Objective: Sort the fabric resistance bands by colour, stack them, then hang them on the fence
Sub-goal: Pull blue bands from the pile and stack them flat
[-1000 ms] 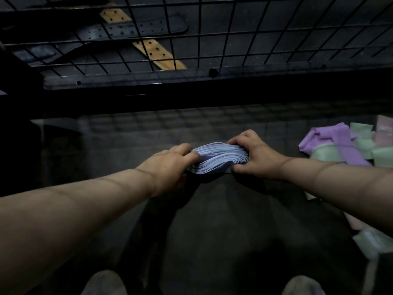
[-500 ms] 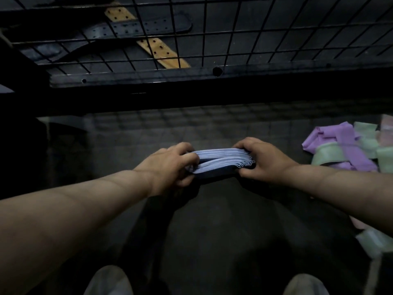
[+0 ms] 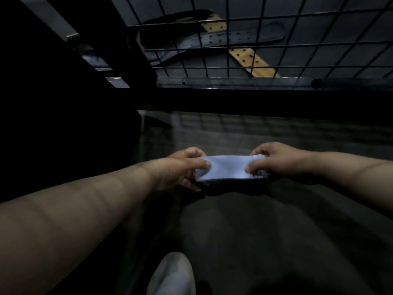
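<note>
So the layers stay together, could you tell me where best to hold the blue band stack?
Pinch both short ends from either side, thumbs on top: the blue band stack is flat and layered, as the left hand and right hand do.

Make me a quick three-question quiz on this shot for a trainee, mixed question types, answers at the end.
1. True or false: the left hand and the right hand both grip the stack of bands.
2. Pick one. Relative to the fence, the stack is: A) hung on it; B) held in front of it, not touching; C) behind it.
3. Short answer: what colour is the stack?

Key: 1 true; 2 B; 3 light blue.
</note>
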`<state>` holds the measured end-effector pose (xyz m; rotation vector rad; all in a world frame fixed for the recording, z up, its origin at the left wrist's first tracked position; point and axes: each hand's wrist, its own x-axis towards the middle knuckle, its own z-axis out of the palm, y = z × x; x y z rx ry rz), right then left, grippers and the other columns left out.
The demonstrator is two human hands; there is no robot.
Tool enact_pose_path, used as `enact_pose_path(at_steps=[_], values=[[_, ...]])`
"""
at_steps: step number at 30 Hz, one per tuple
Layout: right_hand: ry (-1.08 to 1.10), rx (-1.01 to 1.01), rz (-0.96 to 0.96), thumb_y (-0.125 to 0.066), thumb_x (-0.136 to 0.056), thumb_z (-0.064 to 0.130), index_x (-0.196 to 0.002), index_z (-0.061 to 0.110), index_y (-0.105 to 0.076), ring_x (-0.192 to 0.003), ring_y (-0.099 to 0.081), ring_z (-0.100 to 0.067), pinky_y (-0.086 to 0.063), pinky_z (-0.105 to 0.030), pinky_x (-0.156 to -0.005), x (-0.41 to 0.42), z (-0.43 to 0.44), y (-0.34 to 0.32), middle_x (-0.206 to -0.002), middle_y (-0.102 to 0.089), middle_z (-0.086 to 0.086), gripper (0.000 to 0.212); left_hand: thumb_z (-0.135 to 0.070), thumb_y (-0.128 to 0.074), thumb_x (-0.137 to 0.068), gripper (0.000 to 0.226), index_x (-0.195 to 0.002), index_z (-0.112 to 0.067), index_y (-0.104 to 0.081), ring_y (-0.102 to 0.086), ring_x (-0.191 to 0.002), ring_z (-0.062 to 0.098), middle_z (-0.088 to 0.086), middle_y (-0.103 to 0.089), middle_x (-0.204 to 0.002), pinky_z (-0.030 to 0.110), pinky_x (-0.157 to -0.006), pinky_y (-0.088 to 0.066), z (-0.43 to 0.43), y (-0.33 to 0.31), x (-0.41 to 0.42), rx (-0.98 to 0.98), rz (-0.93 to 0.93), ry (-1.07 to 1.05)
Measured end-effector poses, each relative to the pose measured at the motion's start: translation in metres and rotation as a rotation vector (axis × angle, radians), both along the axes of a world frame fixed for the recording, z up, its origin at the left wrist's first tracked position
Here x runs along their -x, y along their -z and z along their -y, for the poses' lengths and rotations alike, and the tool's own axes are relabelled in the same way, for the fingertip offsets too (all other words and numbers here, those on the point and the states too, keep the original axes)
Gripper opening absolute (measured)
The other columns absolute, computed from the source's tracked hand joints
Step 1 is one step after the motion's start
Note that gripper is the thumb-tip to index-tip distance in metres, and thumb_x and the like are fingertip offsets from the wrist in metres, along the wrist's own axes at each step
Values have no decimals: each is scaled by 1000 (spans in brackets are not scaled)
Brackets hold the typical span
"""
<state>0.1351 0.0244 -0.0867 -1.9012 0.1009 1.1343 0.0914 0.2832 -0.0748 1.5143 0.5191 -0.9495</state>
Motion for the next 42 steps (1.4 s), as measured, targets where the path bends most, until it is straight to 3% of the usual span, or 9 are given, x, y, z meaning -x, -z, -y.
enact_pose_path(at_steps=[6,11,14,20,25,29,32,37,42], values=[[93,51,-2,-80,-79,20,-97,0,-67,-65,-56,-29,-48,-38,-61,-23,-55,-3,-78,-61,-17,30,-8,-63,-90,13,-92,-20,-57,-59,-60,24,11,-59,-90,32,-47,-53,-19,6,-32,-274,187,-170],[205,107,-11,-79,-79,19,-93,5,-64,-70,-63,-26,-56,-42,-73,-33,-49,3,-84,-64,-14,25,-13,-65,-88,27,-112,-21,-55,-63,-64,28,11,-61,-99,31,-51,-54,0,12,-48,-330,253,-194],[159,214,54,-79,-76,26,-102,10,-58,-68,-67,-23,-59,-37,-64,-35,-41,7,-94,-67,-11,37,-17,-66,-90,50,-133,-15,-40,-65,-69,25,10,-55,-114,35,-58,-60,13,20,-48,-371,227,-172],[168,264,76,-74,-80,26,-113,10,-50,-83,-70,-26,-62,-46,-71,-34,-43,5,-103,-57,-8,44,-23,-61,-92,36,-124,-8,-50,-69,-83,31,13,-61,-115,47,-75,-61,24,28,-48,-491,243,-120],[-228,566,287,-64,-85,50,-136,21,-44,-116,-56,-32,-46,-34,-100,-43,-37,1,-135,-43,-13,62,-45,-56,-95,57,-144,-22,-41,-56,-119,32,11,-48,-138,40,-104,-46,12,32,-47,-731,334,252],[-259,431,428,-62,-88,47,-146,28,-37,-131,-43,-34,-37,-38,-111,-37,-29,7,-141,-37,-12,66,-58,-64,-85,79,-150,-27,-32,-33,-138,29,8,-28,-147,34,-117,-27,11,29,-45,-783,472,380],[-363,310,674,-60,-90,44,-146,31,-40,-131,-42,-29,-37,-41,-111,-29,-25,3,-144,-39,-3,61,-50,-79,-73,96,-152,-31,-28,-29,-137,26,0,-26,-150,40,-115,-31,8,26,-44,-820,611,701],[-636,381,716,-70,-81,49,-148,25,-34,-125,-45,-28,-41,-39,-104,-28,-28,1,-143,-39,-4,80,-27,-70,-83,73,-148,-30,-36,-39,-128,28,-2,-38,-146,39,-107,-37,8,22,-52,-891,721,804],[-560,373,736,-59,-85,24,-130,16,-49,-113,-53,-33,-45,-41,-98,-35,-27,3,-127,-50,-10,46,-26,-69,-84,75,-150,-29,-32,-40,-129,29,-1,-36,-149,42,-107,-37,7,20,-61,-913,729,878]])
